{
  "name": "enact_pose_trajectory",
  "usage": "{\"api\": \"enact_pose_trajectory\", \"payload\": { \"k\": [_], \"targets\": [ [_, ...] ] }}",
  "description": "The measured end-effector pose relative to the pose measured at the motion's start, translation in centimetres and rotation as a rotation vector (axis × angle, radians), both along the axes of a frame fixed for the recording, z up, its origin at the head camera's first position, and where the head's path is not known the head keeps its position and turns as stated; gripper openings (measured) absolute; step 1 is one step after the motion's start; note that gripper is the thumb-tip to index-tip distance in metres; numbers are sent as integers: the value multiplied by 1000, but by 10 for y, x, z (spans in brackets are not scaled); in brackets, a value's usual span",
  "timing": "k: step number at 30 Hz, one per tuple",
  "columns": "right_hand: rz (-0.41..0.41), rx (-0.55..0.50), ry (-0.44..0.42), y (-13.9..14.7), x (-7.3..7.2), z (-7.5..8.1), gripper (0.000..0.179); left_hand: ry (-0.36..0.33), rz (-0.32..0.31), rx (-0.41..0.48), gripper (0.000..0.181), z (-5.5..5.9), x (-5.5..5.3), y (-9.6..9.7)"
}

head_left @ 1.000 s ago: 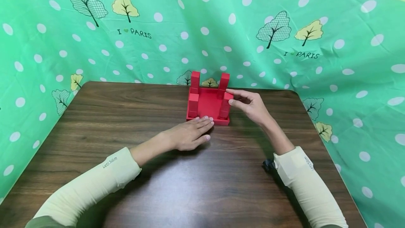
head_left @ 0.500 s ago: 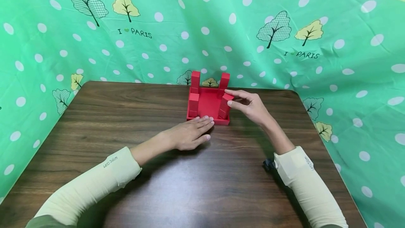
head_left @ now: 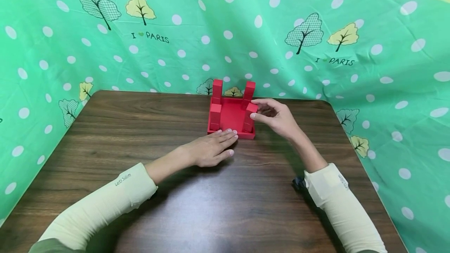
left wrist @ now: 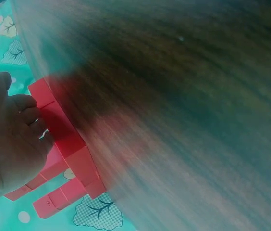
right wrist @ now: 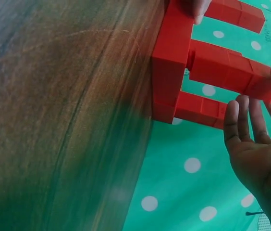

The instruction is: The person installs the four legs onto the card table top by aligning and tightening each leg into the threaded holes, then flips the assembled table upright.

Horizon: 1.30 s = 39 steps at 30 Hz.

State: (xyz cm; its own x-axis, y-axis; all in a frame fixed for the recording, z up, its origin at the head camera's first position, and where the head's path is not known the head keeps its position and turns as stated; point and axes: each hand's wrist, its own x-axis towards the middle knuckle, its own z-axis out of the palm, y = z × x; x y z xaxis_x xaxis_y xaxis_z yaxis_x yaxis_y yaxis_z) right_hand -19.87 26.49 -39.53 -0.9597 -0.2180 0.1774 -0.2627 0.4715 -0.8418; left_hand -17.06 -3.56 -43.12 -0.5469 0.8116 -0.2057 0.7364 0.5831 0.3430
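Note:
A red square base [head_left: 232, 115] with a low rim lies on the table, an upright red block post at each corner. My right hand [head_left: 277, 119] pinches the top of the front right post [head_left: 249, 121] between thumb and fingers. In the right wrist view that post [right wrist: 231, 72] leans slightly, and a narrow gap with a dark red neck shows between it and the base [right wrist: 171, 53]. My left hand [head_left: 211, 149] lies with straight fingers on the base's front rim. In the left wrist view the left hand [left wrist: 13, 137] rests along the base's side, partly covering it.
The other posts stand at the front left [head_left: 215, 117], back left [head_left: 217, 90] and back right [head_left: 249, 92] corners. The brown wooden table [head_left: 225, 206] ends just behind the base, where a green dotted curtain [head_left: 183, 61] hangs.
The front right post's top tilted left, and now it stands a little straighter. My right thumb has slid slightly left and down along it. The left hand has stayed in place.

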Motion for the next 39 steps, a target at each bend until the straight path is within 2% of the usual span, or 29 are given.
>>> {"api": "enact_pose_trajectory", "payload": {
  "k": [13, 25, 30, 34, 39],
  "targets": [
    [54, 17, 48, 4, 1, 0, 45, 1, 2, 7, 72, 2, 1, 0],
    [8, -37, 53, 2, -1, -2, 38, 8, 1, -12, 74, 1, 0, 1],
    [13, -93, 53, 1, -3, -4, 37, 3, 3, -10, 74, 2, 0, 1],
    [51, -186, 45, -1, -6, -7, 33, 3, 5, -9, 74, 2, 0, 1],
    [89, -285, -8, -2, -7, -11, 30, 3, 3, -10, 73, 2, 1, 2]
  ]
}}
